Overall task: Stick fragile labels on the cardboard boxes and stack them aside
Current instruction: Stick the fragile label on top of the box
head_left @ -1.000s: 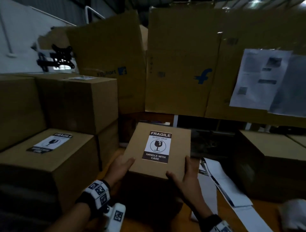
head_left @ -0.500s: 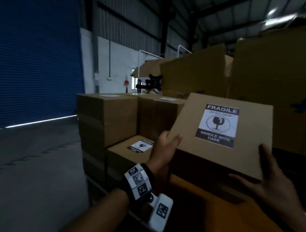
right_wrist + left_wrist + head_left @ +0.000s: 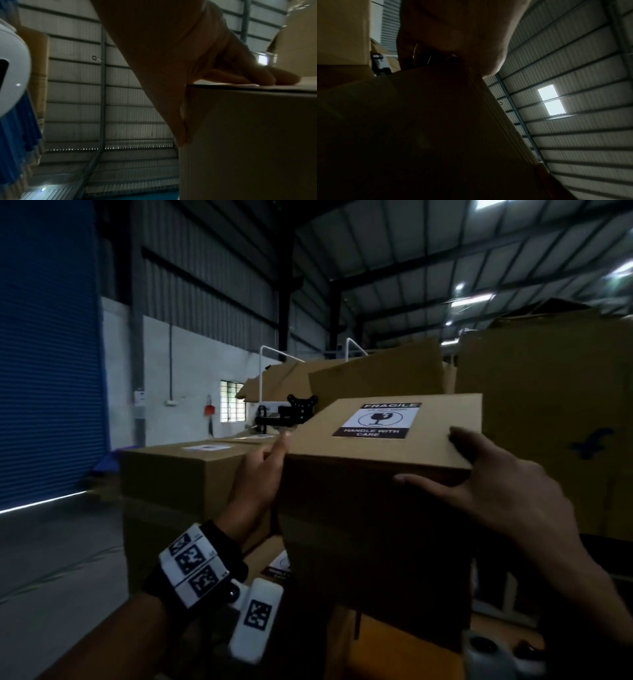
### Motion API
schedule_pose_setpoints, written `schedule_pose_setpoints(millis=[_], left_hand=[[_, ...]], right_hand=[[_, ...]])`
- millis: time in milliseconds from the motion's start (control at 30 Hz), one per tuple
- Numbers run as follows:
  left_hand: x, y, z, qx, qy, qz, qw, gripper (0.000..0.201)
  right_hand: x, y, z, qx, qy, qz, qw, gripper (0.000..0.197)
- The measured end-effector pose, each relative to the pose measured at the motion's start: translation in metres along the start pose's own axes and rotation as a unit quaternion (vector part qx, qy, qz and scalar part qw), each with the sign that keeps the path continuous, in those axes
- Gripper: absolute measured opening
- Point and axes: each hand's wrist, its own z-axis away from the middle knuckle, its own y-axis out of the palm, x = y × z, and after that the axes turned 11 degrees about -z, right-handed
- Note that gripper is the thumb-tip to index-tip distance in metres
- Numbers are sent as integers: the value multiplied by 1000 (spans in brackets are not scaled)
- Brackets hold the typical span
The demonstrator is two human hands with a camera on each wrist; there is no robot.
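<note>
I hold a brown cardboard box [image 3: 376, 460] up at chest height, level with the top of the stack on the left. A white and black FRAGILE label [image 3: 376, 419] is stuck on its top face. My left hand [image 3: 257, 481] grips the box's left side, with one fingertip at the top edge. My right hand [image 3: 496, 484] grips the near right corner, fingers [image 3: 265, 77] lying on the top and thumb across the front face. In the left wrist view the box [image 3: 419, 121] is a dark mass under the hand [image 3: 453, 33]. The right wrist view shows the box's side [image 3: 248, 135].
Stacked cardboard boxes [image 3: 178, 470] stand to the left, with a label [image 3: 205, 447] on the top one. A lower labelled box [image 3: 277, 566] peeks out under the held one. Large cardboard sheets [image 3: 548, 422] rise behind. A blue roller shutter [image 3: 44, 354] and concrete floor [image 3: 58, 559] lie far left.
Both hands lifted the labelled box off the table and swung it left and up toward the stacked boxes. My view turned left with it.
</note>
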Motion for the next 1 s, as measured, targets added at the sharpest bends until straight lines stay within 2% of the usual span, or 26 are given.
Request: schedule_pose_setpoints(millis=[133, 367, 467, 533, 600, 667, 733, 800, 933, 967, 1000], left_hand=[[1, -18, -19, -23, 37, -36, 998, 56], [11, -42, -39, -34, 64, -124, 990, 53], [15, -58, -50, -58, 81, -209, 973, 50], [25, -67, -58, -81, 99, -283, 950, 46], [43, -75, -64, -138, 155, -358, 910, 36], [61, -80, -67, -166, 226, -439, 854, 34], [78, -88, -69, -155, 266, -474, 825, 41], [97, -96, -73, -126, 248, -470, 838, 53], [127, -108, -85, -30, 173, -382, 908, 98], [128, -109, -87, -15, 165, -367, 915, 103], [128, -109, -89, -11, 164, -382, 910, 103]], right_hand=[[12, 10, -2, -18, -4, 8, 1000, 127], [20, 37, -14, 11, -6, -63, 998, 114], [27, 53, -26, 10, -16, -78, 997, 116], [32, 69, -35, 21, -20, -79, 996, 116], [37, 89, -43, 31, -34, -86, 995, 114], [39, 108, -47, 32, -58, -87, 994, 100], [42, 124, -48, 37, -76, -87, 993, 82], [41, 136, -49, 39, -89, -93, 991, 74], [36, 152, -58, 5, -119, -91, 989, 68], [36, 155, -61, -2, -132, -86, 988, 66], [36, 159, -64, -7, -144, -79, 986, 65]])
